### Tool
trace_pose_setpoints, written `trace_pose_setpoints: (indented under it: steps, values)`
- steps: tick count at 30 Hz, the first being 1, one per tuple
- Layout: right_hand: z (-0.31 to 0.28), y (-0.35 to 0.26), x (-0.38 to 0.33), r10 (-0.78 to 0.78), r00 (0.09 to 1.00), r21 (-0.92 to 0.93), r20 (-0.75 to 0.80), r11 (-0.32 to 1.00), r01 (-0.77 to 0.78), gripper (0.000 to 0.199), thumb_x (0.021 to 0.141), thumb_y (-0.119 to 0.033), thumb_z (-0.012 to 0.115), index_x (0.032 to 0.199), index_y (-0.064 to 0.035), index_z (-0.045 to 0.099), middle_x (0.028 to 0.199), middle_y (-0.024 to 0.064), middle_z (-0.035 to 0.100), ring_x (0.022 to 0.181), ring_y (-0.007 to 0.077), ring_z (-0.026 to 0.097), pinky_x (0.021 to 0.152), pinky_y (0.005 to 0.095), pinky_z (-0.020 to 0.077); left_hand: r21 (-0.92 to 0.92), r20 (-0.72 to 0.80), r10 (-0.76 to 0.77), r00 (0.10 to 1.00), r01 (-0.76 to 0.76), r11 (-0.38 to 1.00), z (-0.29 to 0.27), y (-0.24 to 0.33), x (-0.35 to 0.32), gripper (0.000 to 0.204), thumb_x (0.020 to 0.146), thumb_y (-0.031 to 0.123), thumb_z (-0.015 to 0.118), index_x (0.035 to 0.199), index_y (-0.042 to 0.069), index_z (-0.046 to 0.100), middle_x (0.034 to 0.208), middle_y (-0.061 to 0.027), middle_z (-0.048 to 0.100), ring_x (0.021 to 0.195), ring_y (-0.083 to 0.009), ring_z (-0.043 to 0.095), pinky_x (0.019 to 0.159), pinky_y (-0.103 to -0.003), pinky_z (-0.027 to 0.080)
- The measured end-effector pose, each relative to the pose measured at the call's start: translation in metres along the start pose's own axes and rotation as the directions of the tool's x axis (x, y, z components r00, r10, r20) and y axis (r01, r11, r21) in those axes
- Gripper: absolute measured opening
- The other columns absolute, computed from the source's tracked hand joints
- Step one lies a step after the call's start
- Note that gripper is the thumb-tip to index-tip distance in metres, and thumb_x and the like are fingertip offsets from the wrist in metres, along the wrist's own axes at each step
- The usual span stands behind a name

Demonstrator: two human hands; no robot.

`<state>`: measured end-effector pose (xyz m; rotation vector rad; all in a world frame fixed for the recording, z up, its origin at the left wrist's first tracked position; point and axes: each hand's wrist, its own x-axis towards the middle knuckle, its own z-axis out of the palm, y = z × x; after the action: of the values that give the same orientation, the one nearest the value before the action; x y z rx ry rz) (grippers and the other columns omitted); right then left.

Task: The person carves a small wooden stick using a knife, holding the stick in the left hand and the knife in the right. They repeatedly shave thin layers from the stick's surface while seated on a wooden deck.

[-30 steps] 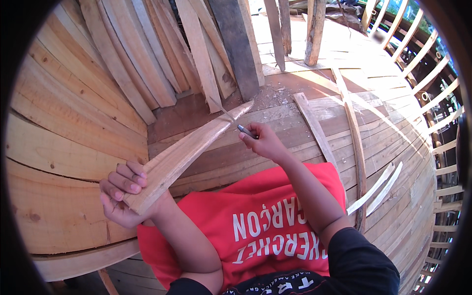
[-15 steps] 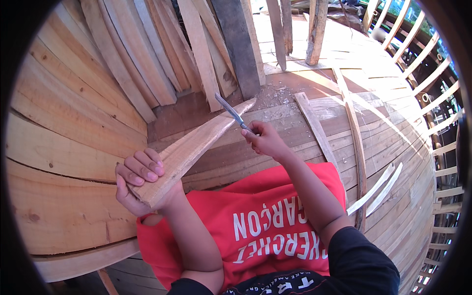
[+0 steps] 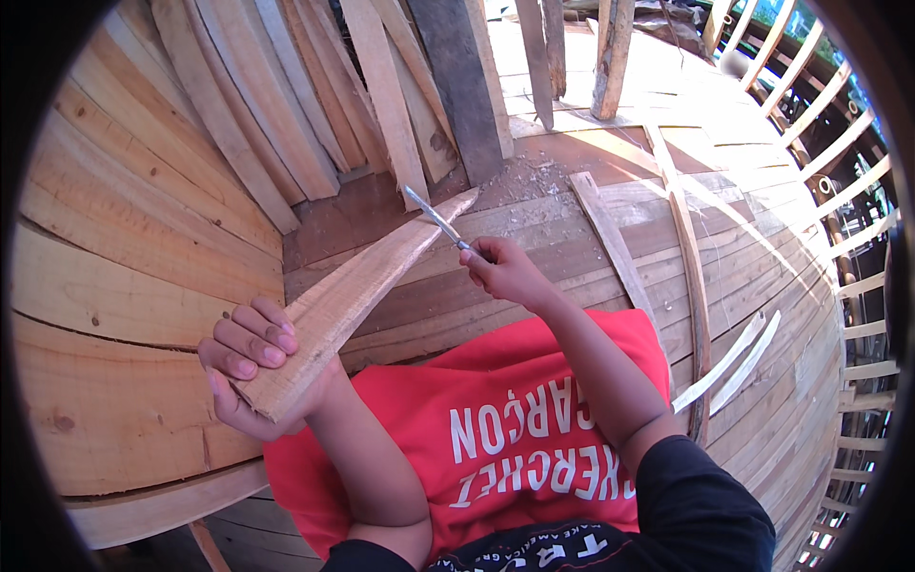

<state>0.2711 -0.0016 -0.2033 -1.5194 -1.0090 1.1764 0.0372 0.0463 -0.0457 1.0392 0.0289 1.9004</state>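
- Left hand is gripping the tapered board, centre frame.
- Right hand is clenching a knife, shaving its tip (next stroke probably needs a steady board).

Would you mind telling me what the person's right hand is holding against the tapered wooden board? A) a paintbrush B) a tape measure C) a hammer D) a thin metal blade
D: the right hand grips a thin metal blade whose tip lies near the narrow end of the tapered wooden board, while the left hand holds the board's wide end.
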Motion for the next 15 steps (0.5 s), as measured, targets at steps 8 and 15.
trace_pose_setpoints:
  steps: [8,15]
  values:
    - [0.016,0.01,0.01,-0.186,0.958,-0.21,-0.217,0.967,0.14,0.046,0.101,-0.037,0.047,0.081,0.0017,0.061,0.06,0.0076,0.053,0.053,0.0164,0.046,0.056,0.0364,0.0418,-0.121,0.071,-0.12,0.99,0.128,0.984,-0.016,-0.006,0.011,0.027,0.089,0.025,0.039,0.066,0.012,0.043,0.056,-0.0035,0.044,0.049,-0.0145,0.041,0.054,-0.029,0.037]
    - [0.062,-0.061,-0.023,-0.192,0.954,-0.317,-0.229,0.942,0.113,0.064,0.102,-0.043,0.037,0.064,0.0046,0.055,0.055,0.025,0.051,0.056,0.0408,0.054,0.062,0.0489,0.0446,-0.122,0.117,-0.099,0.988,0.114,0.986,-0.006,-0.009,0.002,0.03,0.089,0.03,0.038,0.067,0.011,0.045,0.055,-0.0049,0.045,0.048,-0.0161,0.041,0.054,-0.031,0.037]
